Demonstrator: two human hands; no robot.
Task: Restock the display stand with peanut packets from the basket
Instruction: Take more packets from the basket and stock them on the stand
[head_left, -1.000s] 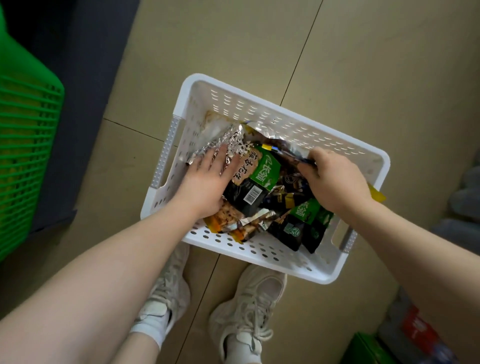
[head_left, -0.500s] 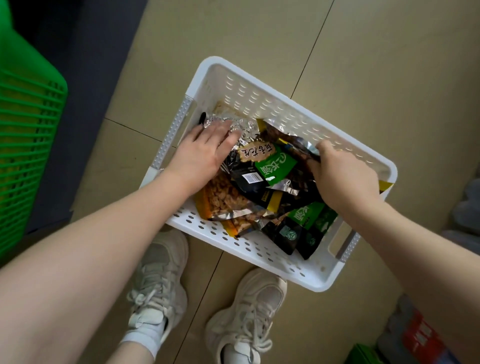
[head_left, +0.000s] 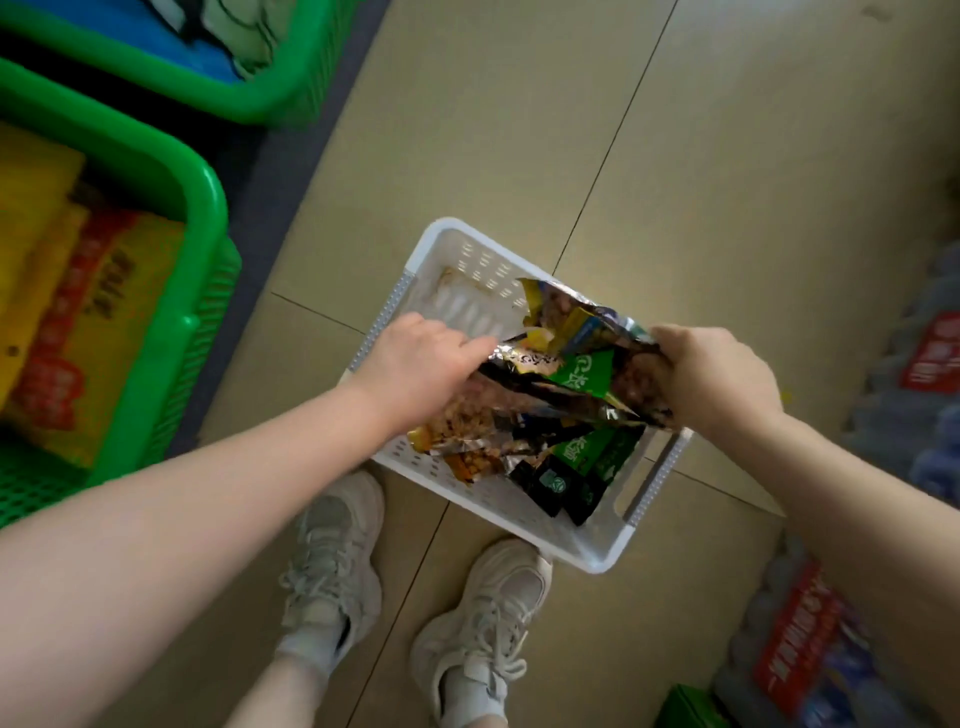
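Note:
A white perforated basket (head_left: 467, 270) stands on the tiled floor in front of my feet. Above it I hold a bunch of peanut packets (head_left: 576, 369), foil with black and green labels. My left hand (head_left: 415, 369) grips the bunch's left end. My right hand (head_left: 717, 374) grips its right end, raised above the basket's rim. More packets (head_left: 571, 467) lie loose in the near half of the basket; its far left corner is bare.
A green crate (head_left: 171, 171) with yellow and red packs stands at the left, another green crate (head_left: 249, 98) behind it. Shrink-wrapped bottle packs (head_left: 810, 649) line the right side. My two white shoes (head_left: 332, 561) stand just before the basket.
Both hands have closed on a bunch of packets and lifted it out of the pile. My view has risen and swung, bringing the green crates into sight at the left.

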